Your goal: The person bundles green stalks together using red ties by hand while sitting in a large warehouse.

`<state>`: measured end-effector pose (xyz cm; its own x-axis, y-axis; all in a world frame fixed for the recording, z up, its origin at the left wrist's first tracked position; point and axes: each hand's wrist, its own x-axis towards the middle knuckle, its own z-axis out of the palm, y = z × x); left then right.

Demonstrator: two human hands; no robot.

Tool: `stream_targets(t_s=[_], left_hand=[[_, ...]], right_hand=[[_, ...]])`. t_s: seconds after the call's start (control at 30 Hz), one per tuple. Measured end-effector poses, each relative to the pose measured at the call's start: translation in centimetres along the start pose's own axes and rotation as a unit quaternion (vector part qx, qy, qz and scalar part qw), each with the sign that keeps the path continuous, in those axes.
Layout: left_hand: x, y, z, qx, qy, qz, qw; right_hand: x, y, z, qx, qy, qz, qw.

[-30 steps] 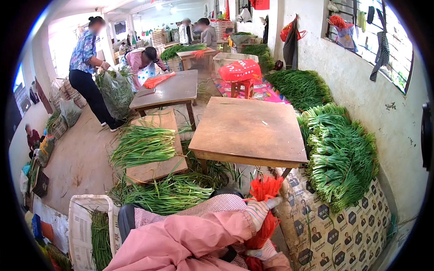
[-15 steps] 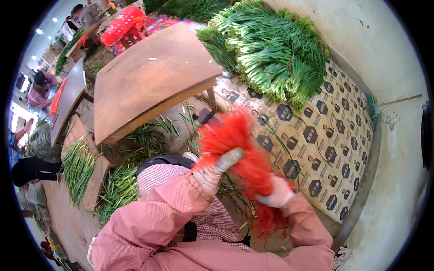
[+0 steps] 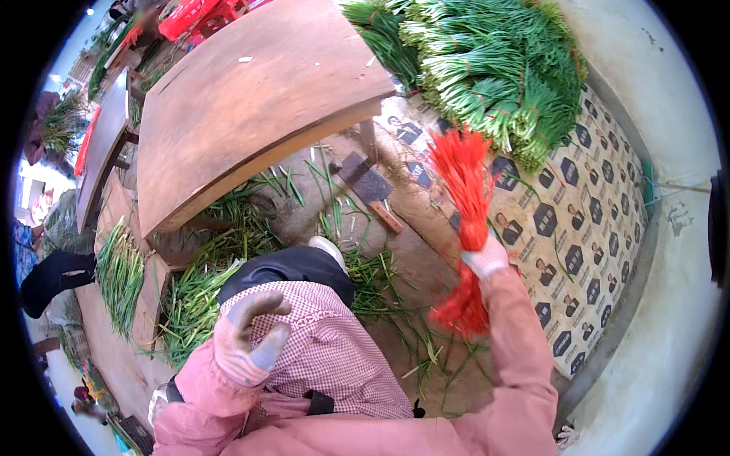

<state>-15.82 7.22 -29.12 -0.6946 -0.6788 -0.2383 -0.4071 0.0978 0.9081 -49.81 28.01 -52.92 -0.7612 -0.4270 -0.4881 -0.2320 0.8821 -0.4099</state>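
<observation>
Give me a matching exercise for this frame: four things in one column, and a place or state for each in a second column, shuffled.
Things
1. red ties
2. cleaver
3. left hand
4. green onions

Places or states
A. lying on the floor by the table leg
B. piled on the printed sheet along the wall
C. gripped mid-bundle in the right hand
D. empty, gloved fingers curled above the checked apron

Pairs: 1-C, 2-A, 3-D, 4-B
</observation>
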Motion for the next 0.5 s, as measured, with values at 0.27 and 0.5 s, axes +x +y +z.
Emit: stream_targets(t_s=[0.27,0.5], left_hand=[[2.2,-3.5,-2.9,0.326,0.019,0.140,0.935],[4.3,-4.9,-1.4,0.385,-0.012,0.195,0.902]], right_hand=[[2.6,-2.2,2.0,-0.196,-0.015,0.025,0.980],[-2.3,17.4,8.7,0.237,0.119,0.014,0.964]])
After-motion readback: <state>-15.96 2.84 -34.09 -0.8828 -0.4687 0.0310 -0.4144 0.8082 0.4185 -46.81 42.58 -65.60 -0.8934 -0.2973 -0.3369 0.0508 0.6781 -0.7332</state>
